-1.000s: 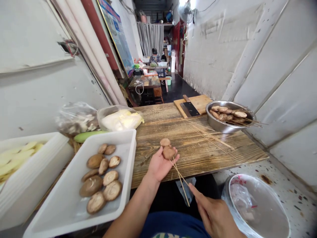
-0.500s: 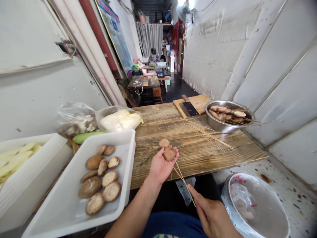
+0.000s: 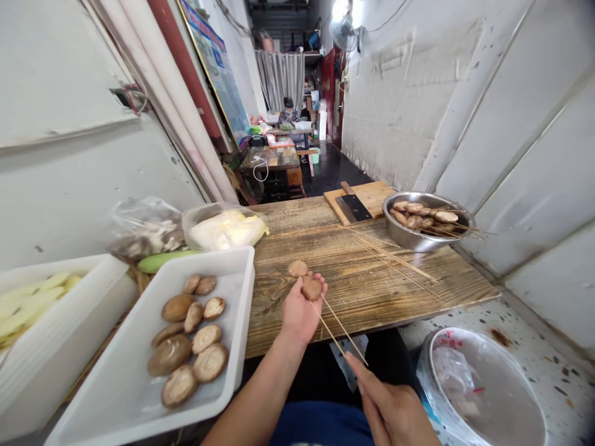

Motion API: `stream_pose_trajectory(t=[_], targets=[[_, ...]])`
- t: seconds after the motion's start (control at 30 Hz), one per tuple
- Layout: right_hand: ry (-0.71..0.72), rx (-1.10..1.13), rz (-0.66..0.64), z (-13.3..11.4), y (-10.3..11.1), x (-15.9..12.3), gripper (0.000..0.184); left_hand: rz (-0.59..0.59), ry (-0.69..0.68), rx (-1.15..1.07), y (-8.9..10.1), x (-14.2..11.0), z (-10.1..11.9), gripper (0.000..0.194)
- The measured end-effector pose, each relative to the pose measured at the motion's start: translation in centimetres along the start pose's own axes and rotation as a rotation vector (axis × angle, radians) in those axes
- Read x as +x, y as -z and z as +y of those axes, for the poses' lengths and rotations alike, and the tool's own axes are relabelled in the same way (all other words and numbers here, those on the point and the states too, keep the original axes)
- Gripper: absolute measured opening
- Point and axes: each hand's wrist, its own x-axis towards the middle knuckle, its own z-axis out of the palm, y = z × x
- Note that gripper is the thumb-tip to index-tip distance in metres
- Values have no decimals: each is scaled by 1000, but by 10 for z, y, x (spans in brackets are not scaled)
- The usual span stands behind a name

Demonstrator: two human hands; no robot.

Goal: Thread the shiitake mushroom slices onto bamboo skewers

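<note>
My left hand (image 3: 300,310) is closed around a brown mushroom piece (image 3: 311,287), with a second mushroom piece (image 3: 297,269) at its fingertips. Two thin bamboo skewers (image 3: 339,331) run through the held mushroom pieces down to my right hand (image 3: 388,406), which pinches their lower ends near my lap. Both hands are over the front edge of the wooden table (image 3: 372,279).
A white tray (image 3: 232,260) of halved mushrooms (image 3: 193,341) sits left. Behind it lie plastic bags (image 3: 223,226) and a bin of pale slices (image 3: 28,303). A steel bowl (image 3: 425,238) holds skewered mushrooms, with loose skewers (image 3: 390,254) and a cleaver (image 3: 357,205) on a board. A lined bucket (image 3: 483,390) stands lower right.
My left hand with the mushroom pieces has shifted slightly left and its fingers have closed more. My right hand has slid a little along the skewers. The view has tilted slightly.
</note>
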Motion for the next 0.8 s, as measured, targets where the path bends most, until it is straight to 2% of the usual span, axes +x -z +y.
stream_pose_trajectory(t=[0.2, 0.43, 0.8], targets=[[-32, -176, 134, -4, -2, 12, 37, -6, -67, -13, 3, 1, -1, 19], [21, -194, 152, -2, -7, 18, 29, 9, -26, -44, 4, -1, 1, 21], [45, -284, 155, -3, -2, 22, 32, 0, -25, -58, -3, -3, -1, 19]])
